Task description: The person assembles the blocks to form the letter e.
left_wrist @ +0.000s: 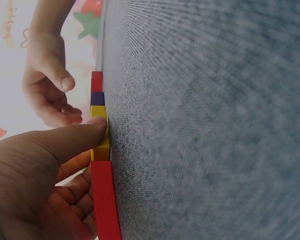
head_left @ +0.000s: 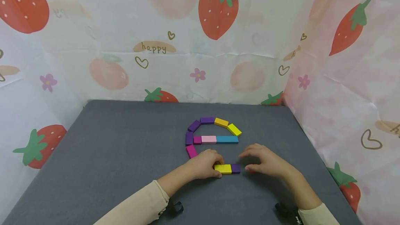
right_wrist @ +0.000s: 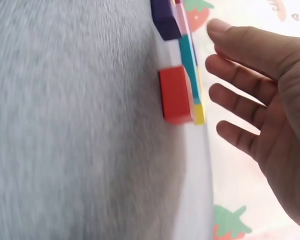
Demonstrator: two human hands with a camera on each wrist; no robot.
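My left hand (head_left: 204, 164) pinches a yellow block (head_left: 223, 169) on the table, thumb on its near side and fingers behind. A short purple block (head_left: 235, 168) touches the yellow one's right end. Close to the left palm, a long red block (left_wrist: 104, 200) continues this row in the left wrist view. My right hand (head_left: 265, 160) hovers with relaxed fingers, holding nothing. Below it lies a small red block (right_wrist: 176, 95), mostly hidden in the head view. A magenta block (head_left: 191, 151) slants down toward the left hand.
Purple (head_left: 207, 121), orange (head_left: 221, 122) and yellow blocks (head_left: 234, 130) form a curve farther back. Inside it runs a straight row with a pink block (head_left: 208, 140) and a blue block (head_left: 227, 140). A strawberry-print curtain (head_left: 175, 72) surrounds the grey table (head_left: 125, 141).
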